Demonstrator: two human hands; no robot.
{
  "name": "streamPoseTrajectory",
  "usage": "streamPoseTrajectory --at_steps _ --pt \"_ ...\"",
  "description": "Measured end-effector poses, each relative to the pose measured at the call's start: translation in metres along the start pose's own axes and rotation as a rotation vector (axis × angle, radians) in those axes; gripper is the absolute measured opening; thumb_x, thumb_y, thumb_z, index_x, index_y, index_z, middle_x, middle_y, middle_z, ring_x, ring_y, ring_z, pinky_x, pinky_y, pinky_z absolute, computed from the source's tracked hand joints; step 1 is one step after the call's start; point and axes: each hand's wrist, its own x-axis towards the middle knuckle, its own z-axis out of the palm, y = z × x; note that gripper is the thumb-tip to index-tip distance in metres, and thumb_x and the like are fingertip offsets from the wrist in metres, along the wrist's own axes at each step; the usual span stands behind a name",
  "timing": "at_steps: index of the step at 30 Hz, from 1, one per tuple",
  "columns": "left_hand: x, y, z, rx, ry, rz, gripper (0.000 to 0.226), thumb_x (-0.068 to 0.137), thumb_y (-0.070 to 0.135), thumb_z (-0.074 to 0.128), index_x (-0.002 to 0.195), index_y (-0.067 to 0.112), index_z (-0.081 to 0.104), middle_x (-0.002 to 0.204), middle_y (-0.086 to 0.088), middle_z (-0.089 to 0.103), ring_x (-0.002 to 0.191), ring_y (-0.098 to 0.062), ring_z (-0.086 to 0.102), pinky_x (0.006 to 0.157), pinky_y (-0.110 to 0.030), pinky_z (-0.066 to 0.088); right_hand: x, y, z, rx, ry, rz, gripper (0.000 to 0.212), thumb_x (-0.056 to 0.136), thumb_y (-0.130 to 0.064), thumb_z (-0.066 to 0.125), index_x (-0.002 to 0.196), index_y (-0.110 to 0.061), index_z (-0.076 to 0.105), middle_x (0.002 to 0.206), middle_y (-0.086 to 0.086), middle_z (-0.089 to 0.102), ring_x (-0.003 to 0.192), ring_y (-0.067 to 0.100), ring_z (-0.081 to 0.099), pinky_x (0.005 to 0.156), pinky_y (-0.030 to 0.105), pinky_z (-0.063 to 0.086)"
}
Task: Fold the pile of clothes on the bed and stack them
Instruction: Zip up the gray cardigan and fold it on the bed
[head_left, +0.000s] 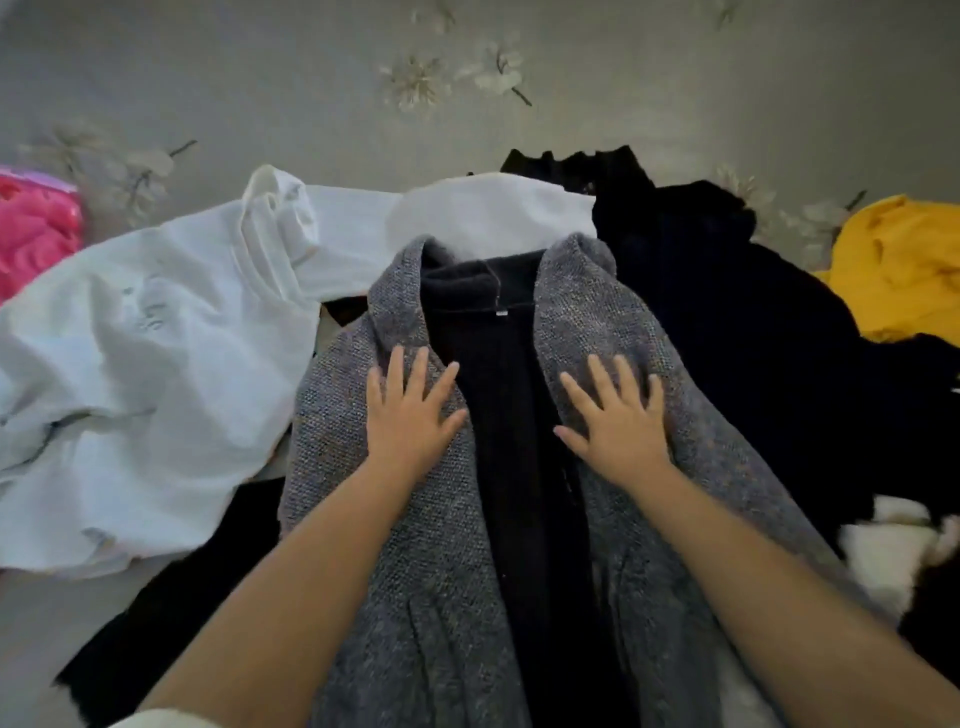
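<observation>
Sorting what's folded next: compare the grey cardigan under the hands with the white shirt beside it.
The grey cardigan is knitted, spread flat and open-fronted, with both hands pressing it; the white shirt is smooth, crumpled and untouched. The cardigan lies in the middle, the shirt to its left. Neither is folded.

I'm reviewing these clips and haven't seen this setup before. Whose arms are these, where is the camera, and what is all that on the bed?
No machine here: a person wears a camera on the head, looking down at their own arms. The left hand and right hand lie flat, fingers spread, on the two front panels of a grey knitted cardigan, spread open to show its dark lining. Nothing is gripped. Around it on the floral bedsheet lie a white shirt, black clothes, a yellow garment and something pink.
</observation>
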Motion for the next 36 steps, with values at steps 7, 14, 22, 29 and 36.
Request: streamPoseTrajectory --at_steps 7,14,22,29,36 --pt "-0.013 0.001 0.069 -0.114 -0.06 -0.045 0.058 0.096 0.051 0.019 0.147 0.029 0.002 0.156 -0.003 -0.006 0.143 -0.026 -0.01 0.113 -0.047 -0.007 -0.04 -0.013 0.07 0.21 0.021 0.049 0.088 0.082 -0.069 -0.008 0.139 -0.021 0.04 0.147 0.013 0.033 0.136 0.038 0.026 0.108 0.057 0.013" --pt "-0.078 0.024 0.078 -0.275 -0.041 0.02 0.059 0.096 0.046 0.025 0.148 0.024 0.008 0.156 -0.008 0.005 0.143 -0.026 -0.002 0.113 -0.047 -0.002 -0.131 -0.017 0.107 0.202 0.17 0.041 0.054 0.084 -0.042 0.037 0.122 -0.009 0.057 0.128 0.02 0.055 0.114 0.042 0.053 0.086 0.063 0.04" --pt "-0.242 0.092 0.115 -0.16 -0.15 0.115 0.074 0.089 0.065 0.019 0.147 0.025 -0.002 0.154 -0.014 -0.009 0.142 -0.029 -0.012 0.112 -0.047 -0.01 -0.277 -0.01 0.171 0.468 0.074 0.166 0.056 0.087 -0.031 0.047 0.138 -0.008 0.037 0.094 0.025 0.061 0.077 0.04 0.06 0.06 0.038 0.049" --pt "-0.33 0.13 0.175 -0.182 -0.056 0.041 0.071 0.07 0.04 0.076 0.132 0.017 0.05 0.138 -0.022 0.043 0.127 -0.041 0.041 0.098 -0.065 0.027 -0.312 0.041 0.154 0.502 0.313 -0.087 0.046 0.085 -0.008 0.056 0.13 -0.005 0.049 0.077 0.021 0.062 0.063 0.032 0.06 0.054 0.029 0.047" --pt "-0.349 0.139 0.183 -0.228 0.038 -0.015 0.059 0.073 0.025 0.07 0.129 0.011 0.053 0.136 -0.021 0.046 0.124 -0.042 0.044 0.096 -0.063 0.031 -0.341 0.095 0.178 0.188 0.397 0.034 0.023 0.069 -0.004 0.066 0.092 -0.003 0.071 0.079 0.024 0.059 0.063 0.04 0.06 0.051 0.046 0.052"
